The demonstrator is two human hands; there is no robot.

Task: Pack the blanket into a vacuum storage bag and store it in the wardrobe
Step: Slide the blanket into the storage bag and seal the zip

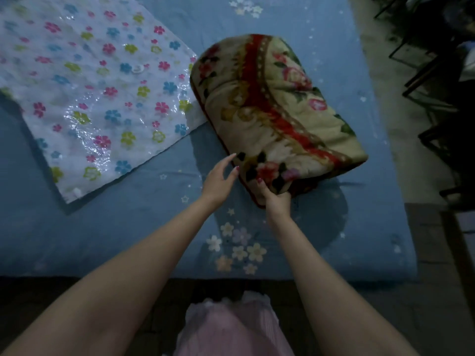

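A folded cream blanket point(272, 106) with red bands and flower prints lies on the blue bed sheet point(128, 227), right of centre. My right hand point(276, 199) grips its near corner, thumb on top and fingers hidden beneath. Just left of that corner my left hand point(218, 179) hovers with fingers spread, holding nothing, its fingertips close to the blanket's edge. A clear vacuum storage bag point(90, 86) printed with coloured flowers lies flat on the bed at the upper left, its right corner touching the blanket.
The bed's near edge runs across the lower part of the view above a dark floor. Dark metal-framed furniture point(437, 73) stands beyond the bed's right side. A small white valve point(137, 68) sits on the bag.
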